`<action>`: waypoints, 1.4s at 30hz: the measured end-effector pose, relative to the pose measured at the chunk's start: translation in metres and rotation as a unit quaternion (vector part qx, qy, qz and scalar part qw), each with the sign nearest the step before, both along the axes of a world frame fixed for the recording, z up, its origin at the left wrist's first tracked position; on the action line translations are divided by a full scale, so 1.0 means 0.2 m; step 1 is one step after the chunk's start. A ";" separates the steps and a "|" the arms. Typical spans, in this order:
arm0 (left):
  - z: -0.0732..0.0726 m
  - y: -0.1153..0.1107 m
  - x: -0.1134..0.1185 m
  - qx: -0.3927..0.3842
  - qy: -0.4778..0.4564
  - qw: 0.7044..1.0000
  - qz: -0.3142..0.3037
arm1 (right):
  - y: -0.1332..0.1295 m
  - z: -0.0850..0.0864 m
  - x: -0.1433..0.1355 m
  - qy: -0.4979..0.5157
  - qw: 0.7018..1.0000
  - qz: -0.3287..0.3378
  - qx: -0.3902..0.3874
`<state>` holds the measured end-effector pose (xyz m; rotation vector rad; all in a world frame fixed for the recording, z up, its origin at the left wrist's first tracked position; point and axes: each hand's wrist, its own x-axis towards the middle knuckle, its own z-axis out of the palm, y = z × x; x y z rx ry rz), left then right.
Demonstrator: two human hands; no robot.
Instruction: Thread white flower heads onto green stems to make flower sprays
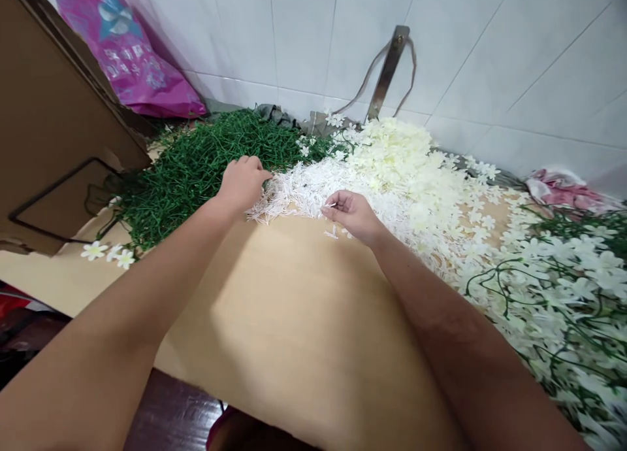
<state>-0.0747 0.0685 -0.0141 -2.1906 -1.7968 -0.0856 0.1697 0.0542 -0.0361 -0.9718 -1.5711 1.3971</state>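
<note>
My left hand [242,184] is at the right edge of a heap of green plastic stems [196,160], where it meets a pile of thin white pieces [294,188]. Its fingers are curled and their tips are hidden, so I cannot make out what is in them. My right hand [355,216] pinches a small white stick [330,205] between thumb and fingertips, at the front of the white pile. A few loose white sticks [332,232] lie on the board just below it. Pale cream petals [399,147] are heaped behind and to the right.
A tan board [274,307] forms the work surface. White flowers on green stems [563,300] are massed at the right. A cardboard box [53,124] stands at left, near three loose flowers [115,252]. Behind are a pink bag [142,65], a metal strip [389,72] and a tiled wall [304,33].
</note>
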 end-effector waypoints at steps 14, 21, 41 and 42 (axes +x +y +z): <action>0.19 0.17 -0.03 0.086 -0.178 0.980 0.014 | 0.03 -0.03 0.01 0.010 1.000 -0.002 0.008; 0.34 0.20 0.09 0.144 -0.369 0.918 -0.006 | 0.02 -0.02 0.02 0.024 1.000 0.001 -0.007; -0.15 -0.24 0.39 -0.255 -0.641 0.718 -0.087 | 0.03 -0.03 0.04 0.094 0.987 0.079 -0.105; -0.15 -0.24 0.38 -0.258 -0.646 0.713 -0.091 | 0.03 -0.04 0.04 0.089 0.986 0.083 -0.114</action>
